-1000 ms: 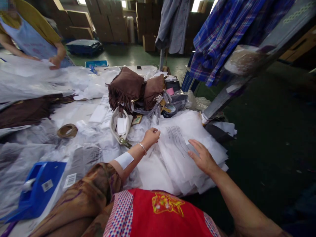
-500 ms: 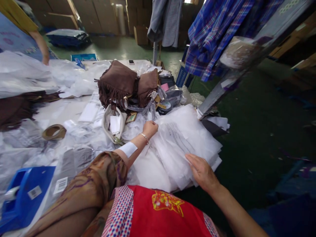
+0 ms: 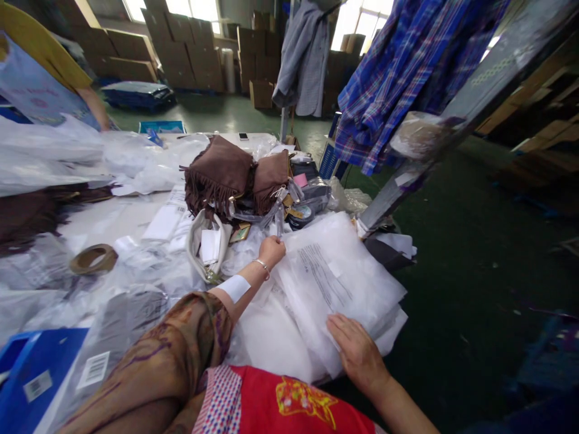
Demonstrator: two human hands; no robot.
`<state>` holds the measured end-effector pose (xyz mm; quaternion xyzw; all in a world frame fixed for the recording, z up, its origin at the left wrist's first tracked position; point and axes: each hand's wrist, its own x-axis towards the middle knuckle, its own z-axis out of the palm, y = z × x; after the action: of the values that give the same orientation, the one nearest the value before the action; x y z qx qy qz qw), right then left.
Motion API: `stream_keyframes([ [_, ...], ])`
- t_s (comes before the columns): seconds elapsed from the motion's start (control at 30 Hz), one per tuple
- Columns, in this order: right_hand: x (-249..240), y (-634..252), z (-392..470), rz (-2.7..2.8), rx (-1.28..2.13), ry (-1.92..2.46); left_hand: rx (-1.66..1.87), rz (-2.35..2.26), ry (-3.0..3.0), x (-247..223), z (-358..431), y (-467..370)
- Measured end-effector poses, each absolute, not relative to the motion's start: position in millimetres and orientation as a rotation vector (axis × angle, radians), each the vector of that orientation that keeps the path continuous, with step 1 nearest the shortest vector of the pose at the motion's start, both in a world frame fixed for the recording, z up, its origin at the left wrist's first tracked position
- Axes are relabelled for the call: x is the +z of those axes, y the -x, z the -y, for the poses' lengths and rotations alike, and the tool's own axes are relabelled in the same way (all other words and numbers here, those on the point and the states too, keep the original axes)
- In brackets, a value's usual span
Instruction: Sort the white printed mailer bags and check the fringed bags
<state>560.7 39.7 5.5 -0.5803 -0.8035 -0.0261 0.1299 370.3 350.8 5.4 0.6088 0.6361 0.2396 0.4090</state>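
Note:
Clear plastic bags with printed text (image 3: 335, 271) lie in a loose pile at the table's right edge. At the pile's upper left corner, my left hand (image 3: 272, 250) pinches the edge of a bag. My right hand (image 3: 355, 349) lies flat on the lower right part of the bags, fingers extended and together, with nothing gripped. Beyond my left hand are brown fringed bags (image 3: 219, 172). Left of it sits a small white pouch (image 3: 208, 244) with a white card in it.
A tape roll (image 3: 94, 259) and a blue dispenser (image 3: 45, 374) are at left. A grey post (image 3: 398, 187) slants up at right beside a hanging blue plaid shirt (image 3: 384, 78). A person's arm (image 3: 94, 108) is at the far left.
The view has tilted up, so the table appears lower. The printed bag lies flatter, and my right hand has shifted left and rests on it. My left hand keeps its pinch.

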Motion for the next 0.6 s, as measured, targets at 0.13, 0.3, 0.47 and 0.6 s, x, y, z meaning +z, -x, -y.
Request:
stream_keyframes([
  [0.13, -3, -559, -38, 2.308, -0.021, 1.662, 0.597, -1.694, -1.553, 15, -358, -367],
  [0.3, 39, -567, -46, 2.464, 0.307, 1.650, 0.905, -1.643, -1.893, 60, -332, -369],
  [0.47, 56, -606, -120, 2.344, 0.206, 1.642, 0.825, -0.766, -2.726, 79, -258, -383],
  [0.6, 35, -632, -195, 2.145, 0.040, 1.799, 0.441, -0.659, -2.837, 48, -217, -386],
])
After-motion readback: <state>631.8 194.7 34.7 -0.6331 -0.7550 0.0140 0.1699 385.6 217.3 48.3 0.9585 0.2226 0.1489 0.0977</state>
